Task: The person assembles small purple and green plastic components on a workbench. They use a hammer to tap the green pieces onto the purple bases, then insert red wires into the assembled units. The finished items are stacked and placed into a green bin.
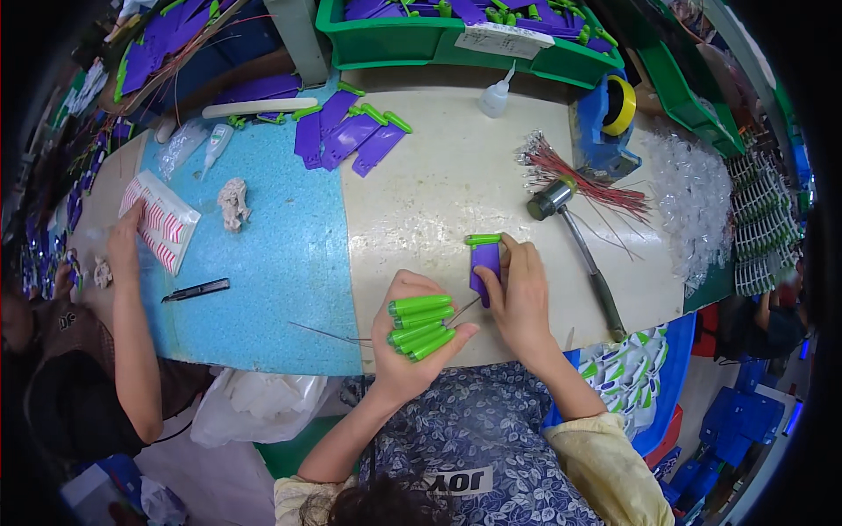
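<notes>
My left hand (pixel 408 373), palm up, is closed around several bright green plastic tubes (pixel 421 326) lying side by side. My right hand (pixel 526 302) grips a flat purple plastic piece (pixel 485 263) by its right edge, with thumb and fingers on it. A green tube (pixel 482 238) lies across the far end of that piece. Thin dark wires stick out on both sides of my left hand; where they end is hidden.
A hammer (pixel 583 254) lies right of my hands, beside red wires (pixel 605 186) and a blue tape dispenser (pixel 601 131). Several purple pieces (pixel 351 140) lie at the far left. A green bin (pixel 395 44) stands behind. Another person's hand (pixel 127 232) touches a striped packet (pixel 160 223).
</notes>
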A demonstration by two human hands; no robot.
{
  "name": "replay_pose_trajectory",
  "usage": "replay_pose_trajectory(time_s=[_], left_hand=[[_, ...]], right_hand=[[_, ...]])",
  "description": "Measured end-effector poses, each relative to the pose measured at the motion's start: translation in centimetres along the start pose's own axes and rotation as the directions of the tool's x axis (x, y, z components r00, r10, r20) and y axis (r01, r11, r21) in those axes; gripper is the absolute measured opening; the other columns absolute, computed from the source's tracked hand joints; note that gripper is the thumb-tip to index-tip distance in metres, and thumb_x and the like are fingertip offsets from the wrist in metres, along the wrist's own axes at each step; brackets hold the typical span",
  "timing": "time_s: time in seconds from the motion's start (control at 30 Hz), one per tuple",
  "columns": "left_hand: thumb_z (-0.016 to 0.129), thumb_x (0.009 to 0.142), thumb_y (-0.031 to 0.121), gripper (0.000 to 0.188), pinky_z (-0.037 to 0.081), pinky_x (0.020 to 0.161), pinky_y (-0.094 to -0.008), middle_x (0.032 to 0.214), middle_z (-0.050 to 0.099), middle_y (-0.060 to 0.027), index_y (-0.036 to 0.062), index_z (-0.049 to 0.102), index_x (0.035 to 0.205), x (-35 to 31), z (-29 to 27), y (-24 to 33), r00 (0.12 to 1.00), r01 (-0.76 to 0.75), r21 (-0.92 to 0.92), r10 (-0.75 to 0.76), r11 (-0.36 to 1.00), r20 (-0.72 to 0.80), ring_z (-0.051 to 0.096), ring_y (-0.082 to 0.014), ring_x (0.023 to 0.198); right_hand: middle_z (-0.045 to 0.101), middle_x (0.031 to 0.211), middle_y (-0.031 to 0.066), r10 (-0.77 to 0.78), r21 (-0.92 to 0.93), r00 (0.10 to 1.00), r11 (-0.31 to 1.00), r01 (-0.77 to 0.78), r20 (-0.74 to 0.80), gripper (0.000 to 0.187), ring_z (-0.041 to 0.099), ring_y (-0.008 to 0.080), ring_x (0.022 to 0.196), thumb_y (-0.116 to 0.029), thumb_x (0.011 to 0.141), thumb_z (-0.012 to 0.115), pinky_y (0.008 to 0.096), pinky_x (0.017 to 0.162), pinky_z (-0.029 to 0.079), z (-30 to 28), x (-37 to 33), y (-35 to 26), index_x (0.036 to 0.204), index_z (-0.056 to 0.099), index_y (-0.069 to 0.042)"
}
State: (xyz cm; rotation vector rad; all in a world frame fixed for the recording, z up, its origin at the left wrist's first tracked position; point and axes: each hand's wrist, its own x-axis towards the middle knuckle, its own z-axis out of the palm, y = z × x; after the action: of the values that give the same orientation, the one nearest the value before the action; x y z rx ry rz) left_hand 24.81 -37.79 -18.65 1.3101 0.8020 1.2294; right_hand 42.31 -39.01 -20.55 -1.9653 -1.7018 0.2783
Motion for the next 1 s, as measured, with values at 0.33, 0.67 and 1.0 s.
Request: replay_pose_trajectory(time_s=[0.33,0.67,1.0], left_hand=[[0.084,0.073,0.0,0.038,0.047,0.075,-0.0287,0.103,0.055,-0.0131,0.0023,0.055,0.098,0.3,0.0,-0.3,0.994,-0.104,0.139,0.106,0.985,-0.01,0.058,-0.0189,0.085],[0.084,0.069,0.002,0.052,0.046,0.099,-0.0409,0.13,0.048,-0.0236,0.0038,0.049,0.109,1.2,0.3,0.2,0.983,-0.024,-0.171,-0.008,0.985,-0.185,0.053,-0.0296,0.121],[0.075,0.079,-0.003,0.044,0.054,0.078,-0.0314,0.111,0.062,-0.0121,-0.0018,0.053,0.117,0.6,-0.2,-0.6,0.998,0.05,0.091,-0.048,0.995,-0.032,0.067,-0.0197,0.091]], right_hand=[[0.057,0.1,0.0176,-0.181,-0.004,0.979,0.983,0.182,-0.098,0.039,0.06,0.0342,0.08,-0.005,0.081,0.075,0.04,0.071,0.05,1.0,1.6,-2.9,0.115,0.058,0.004],[0.066,0.103,0.0133,-0.277,0.75,0.949,0.657,0.072,0.151,0.022,0.06,0.0251,0.093,0.001,0.089,0.064,0.0354,0.08,0.048,-3.2,1.5,-5.5,0.111,0.068,0.005],[0.063,0.096,0.0144,-0.15,0.523,0.987,0.838,0.157,-0.057,0.049,0.059,0.0189,0.08,-0.008,0.072,0.084,0.0292,0.068,0.047,-4.5,0.8,-7.8,0.113,0.059,0.003]])
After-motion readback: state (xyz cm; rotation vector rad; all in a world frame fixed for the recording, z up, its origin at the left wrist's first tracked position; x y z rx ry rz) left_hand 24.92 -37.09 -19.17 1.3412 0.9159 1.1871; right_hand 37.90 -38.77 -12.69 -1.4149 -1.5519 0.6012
